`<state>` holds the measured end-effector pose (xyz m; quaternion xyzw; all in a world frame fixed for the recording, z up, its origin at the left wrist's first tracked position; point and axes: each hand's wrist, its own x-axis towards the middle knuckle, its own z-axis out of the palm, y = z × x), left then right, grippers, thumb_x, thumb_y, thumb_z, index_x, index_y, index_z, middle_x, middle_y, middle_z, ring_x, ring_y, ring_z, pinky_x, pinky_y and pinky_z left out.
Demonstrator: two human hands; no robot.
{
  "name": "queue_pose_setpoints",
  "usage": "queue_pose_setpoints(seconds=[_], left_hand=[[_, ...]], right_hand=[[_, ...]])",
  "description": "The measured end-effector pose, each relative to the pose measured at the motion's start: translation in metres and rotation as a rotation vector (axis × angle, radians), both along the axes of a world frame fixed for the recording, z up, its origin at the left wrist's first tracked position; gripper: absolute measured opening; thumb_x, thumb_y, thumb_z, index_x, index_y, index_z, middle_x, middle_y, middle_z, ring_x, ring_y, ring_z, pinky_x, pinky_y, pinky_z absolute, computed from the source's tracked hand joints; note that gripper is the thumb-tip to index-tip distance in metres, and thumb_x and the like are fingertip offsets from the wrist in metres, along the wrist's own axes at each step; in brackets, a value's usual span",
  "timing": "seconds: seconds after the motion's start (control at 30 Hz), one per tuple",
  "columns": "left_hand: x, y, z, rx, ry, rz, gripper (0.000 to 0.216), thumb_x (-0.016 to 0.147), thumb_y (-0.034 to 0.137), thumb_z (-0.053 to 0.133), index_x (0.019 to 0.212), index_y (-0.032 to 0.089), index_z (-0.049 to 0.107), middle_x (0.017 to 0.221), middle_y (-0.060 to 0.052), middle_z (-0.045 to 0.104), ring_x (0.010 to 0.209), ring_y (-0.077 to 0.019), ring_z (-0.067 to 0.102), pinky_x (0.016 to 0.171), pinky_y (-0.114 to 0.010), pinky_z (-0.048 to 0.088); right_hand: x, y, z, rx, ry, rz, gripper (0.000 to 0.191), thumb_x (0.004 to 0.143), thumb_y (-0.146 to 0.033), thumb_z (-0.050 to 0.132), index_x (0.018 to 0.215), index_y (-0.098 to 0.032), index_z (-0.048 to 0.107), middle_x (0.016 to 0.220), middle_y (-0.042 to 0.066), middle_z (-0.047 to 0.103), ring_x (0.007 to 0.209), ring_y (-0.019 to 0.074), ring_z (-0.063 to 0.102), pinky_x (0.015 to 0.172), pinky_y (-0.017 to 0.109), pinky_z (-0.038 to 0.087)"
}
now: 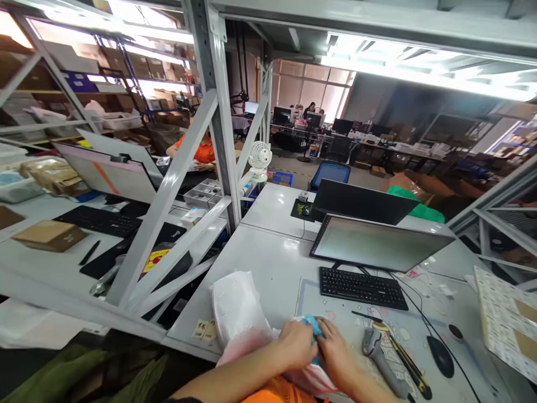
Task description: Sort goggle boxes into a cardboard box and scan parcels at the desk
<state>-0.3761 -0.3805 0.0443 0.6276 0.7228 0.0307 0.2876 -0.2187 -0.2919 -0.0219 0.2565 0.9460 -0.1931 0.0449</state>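
My left hand and my right hand meet at the front edge of the desk, fingers closed around a crumpled light-blue plastic piece. Its full shape is hidden by my fingers. A thin pinkish-white plastic bag spreads under my hands and left forearm. Left of my hands lies a white wrapped package, partly on or in the bag; I cannot tell which. Beside it are small beige paper tags with dark print.
A printed desk mat holds a keyboard, a barcode scanner, a yellow-black cutter and a mouse. Behind stands a monitor. Metal rack beams rise at left; a person in orange sits beyond.
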Motion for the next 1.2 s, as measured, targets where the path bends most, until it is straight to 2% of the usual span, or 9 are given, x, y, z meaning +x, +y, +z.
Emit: queue_pose_setpoints(seconds=[0.2,0.33,0.43,0.6,0.7,0.87,0.97,1.07,1.2], left_hand=[[-0.001,-0.003,-0.007,-0.030,0.028,-0.005,0.045,0.097,0.029,0.053,0.136,0.015,0.073,0.131,-0.019,0.077,0.126,-0.0378,0.072,0.109,-0.049,0.057],[0.000,-0.001,-0.018,-0.022,0.048,0.045,0.045,0.105,0.038,0.047,0.129,0.017,0.079,0.126,-0.019,0.079,0.124,-0.0389,0.073,0.108,-0.051,0.057],[0.000,0.005,-0.024,-0.024,0.071,0.047,0.049,0.106,0.043,0.046,0.123,0.015,0.082,0.124,-0.020,0.079,0.122,-0.0397,0.074,0.106,-0.050,0.058],[0.000,0.017,-0.020,-0.056,0.138,0.012,0.047,0.105,0.037,0.048,0.124,0.011,0.082,0.127,-0.022,0.078,0.123,-0.0400,0.074,0.105,-0.049,0.059],[-0.001,0.020,-0.015,-0.091,0.162,-0.031,0.044,0.102,0.039,0.056,0.124,0.011,0.082,0.127,-0.022,0.078,0.124,-0.0406,0.073,0.106,-0.049,0.059],[0.002,0.017,-0.013,-0.103,0.150,-0.085,0.041,0.097,0.044,0.065,0.119,0.015,0.083,0.124,-0.020,0.080,0.124,-0.0397,0.074,0.107,-0.047,0.059],[0.001,0.016,-0.013,-0.080,0.142,-0.106,0.044,0.097,0.041,0.066,0.130,0.015,0.078,0.128,-0.019,0.079,0.125,-0.0397,0.073,0.107,-0.049,0.059],[-0.006,0.018,-0.013,-0.097,0.138,-0.160,0.045,0.096,0.040,0.066,0.136,0.021,0.076,0.131,-0.018,0.078,0.126,-0.0399,0.073,0.107,-0.051,0.059],[-0.016,0.023,-0.016,-0.164,0.138,-0.274,0.040,0.097,0.043,0.065,0.129,0.024,0.080,0.129,-0.017,0.079,0.126,-0.0417,0.073,0.106,-0.054,0.059]], right_hand=[[0.003,-0.009,0.018,-0.032,-0.019,-0.039,0.039,0.096,-0.013,0.049,0.114,-0.015,0.084,0.154,0.017,0.062,0.146,0.0331,0.057,0.127,0.047,0.042],[0.004,-0.005,0.034,-0.107,-0.127,-0.129,0.033,0.100,-0.022,0.051,0.101,-0.019,0.084,0.157,0.013,0.061,0.125,0.0328,0.072,0.112,0.044,0.054],[0.003,0.002,0.039,-0.095,-0.196,-0.176,0.030,0.102,-0.027,0.054,0.101,-0.018,0.082,0.141,0.014,0.070,0.112,0.0310,0.076,0.102,0.040,0.056],[-0.003,0.009,0.032,-0.085,-0.163,-0.238,0.029,0.105,-0.029,0.055,0.100,-0.015,0.080,0.119,0.016,0.077,0.107,0.0274,0.077,0.092,0.032,0.054],[-0.003,0.012,0.024,-0.111,-0.162,-0.244,0.021,0.099,-0.030,0.065,0.099,-0.014,0.079,0.114,0.014,0.077,0.101,0.0250,0.075,0.085,0.030,0.051],[0.002,0.015,0.018,-0.172,-0.129,-0.192,0.015,0.086,-0.028,0.076,0.092,-0.017,0.081,0.112,0.009,0.075,0.091,0.0202,0.069,0.079,0.028,0.047],[0.000,0.014,0.019,-0.174,-0.128,-0.192,0.019,0.082,-0.029,0.078,0.097,-0.018,0.082,0.114,0.009,0.074,0.092,0.0212,0.069,0.080,0.029,0.048],[-0.003,0.010,0.019,-0.170,-0.117,-0.189,0.021,0.085,-0.028,0.074,0.103,-0.018,0.082,0.119,0.010,0.073,0.097,0.0227,0.070,0.084,0.030,0.049],[-0.004,0.003,0.019,-0.195,-0.087,-0.167,0.022,0.089,-0.021,0.066,0.105,-0.019,0.082,0.122,0.010,0.072,0.102,0.0229,0.071,0.088,0.029,0.049]])
